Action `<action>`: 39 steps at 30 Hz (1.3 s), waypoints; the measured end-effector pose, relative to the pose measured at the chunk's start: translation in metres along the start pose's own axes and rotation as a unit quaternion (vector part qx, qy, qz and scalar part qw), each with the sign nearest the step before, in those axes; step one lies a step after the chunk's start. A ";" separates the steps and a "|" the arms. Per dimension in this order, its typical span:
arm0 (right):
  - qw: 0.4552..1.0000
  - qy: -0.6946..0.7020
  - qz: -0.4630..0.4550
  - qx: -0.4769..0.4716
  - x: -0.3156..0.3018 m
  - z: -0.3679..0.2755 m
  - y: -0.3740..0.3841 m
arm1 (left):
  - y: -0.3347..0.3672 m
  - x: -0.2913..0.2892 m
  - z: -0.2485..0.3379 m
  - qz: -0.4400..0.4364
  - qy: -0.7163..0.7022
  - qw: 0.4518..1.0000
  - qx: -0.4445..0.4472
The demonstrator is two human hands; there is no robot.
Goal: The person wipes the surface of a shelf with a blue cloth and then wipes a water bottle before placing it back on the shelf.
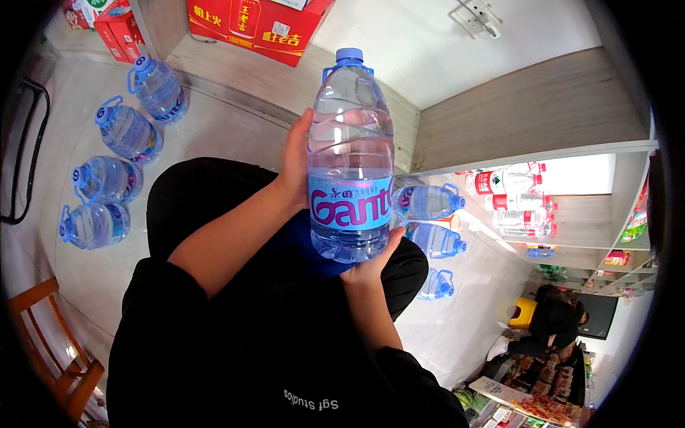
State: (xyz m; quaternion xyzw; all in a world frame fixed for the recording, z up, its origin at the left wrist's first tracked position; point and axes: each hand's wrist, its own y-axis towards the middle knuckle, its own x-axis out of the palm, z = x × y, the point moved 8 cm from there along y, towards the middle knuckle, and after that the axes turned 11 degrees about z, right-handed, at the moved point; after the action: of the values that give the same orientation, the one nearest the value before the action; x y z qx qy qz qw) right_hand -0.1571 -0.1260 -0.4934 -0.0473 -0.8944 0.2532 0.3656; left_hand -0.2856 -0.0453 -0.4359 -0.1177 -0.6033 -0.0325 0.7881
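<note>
A large clear water bottle [351,146] with a blue cap, blue carry handle and light-blue label stands nearly upright in front of my body. My left hand [295,158] presses against its left side, the fingers partly hidden behind it. Low at its right side and base, my right hand [373,262] supports it, with the thumb up along the label's edge. More bottles of the same kind are on the floor: several to my left, such as this water bottle [130,133], and three to my right, one being this water bottle [435,240].
Ahead, a red carton [258,27] sits on a grey wood-look shelf [235,71]. Shelves at the right hold red-labelled bottles [519,203]. A wooden chair [53,349] is at lower left. Far right, a person [553,321] in dark clothes is beside a yellow stool [523,312].
</note>
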 end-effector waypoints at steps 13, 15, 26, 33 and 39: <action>0.934 -0.200 -0.017 -0.296 0.030 -0.072 -0.012 | 0.007 -0.012 0.012 0.158 0.192 0.964 0.089; 0.899 -0.263 -0.025 -0.349 0.034 -0.072 -0.014 | 0.007 -0.025 0.005 0.205 0.119 0.971 0.026; 0.760 -0.503 -0.141 -0.388 0.115 -0.091 -0.005 | 0.004 -0.014 -0.005 0.084 0.089 0.992 -0.013; 0.613 -0.603 -0.186 -0.475 0.167 -0.107 0.001 | 0.007 -0.011 -0.022 0.035 0.128 0.989 -0.060; 0.464 -0.689 -0.212 -0.515 0.159 -0.066 -0.043 | 0.014 -0.019 0.007 0.024 0.057 0.997 0.035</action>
State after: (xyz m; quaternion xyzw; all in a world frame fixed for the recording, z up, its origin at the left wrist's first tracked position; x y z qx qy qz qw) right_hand -0.2234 -0.0927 -0.3325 0.1534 -0.8075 -0.3881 -0.4169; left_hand -0.2941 -0.0316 -0.4545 -0.1026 -0.5548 0.0009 0.8256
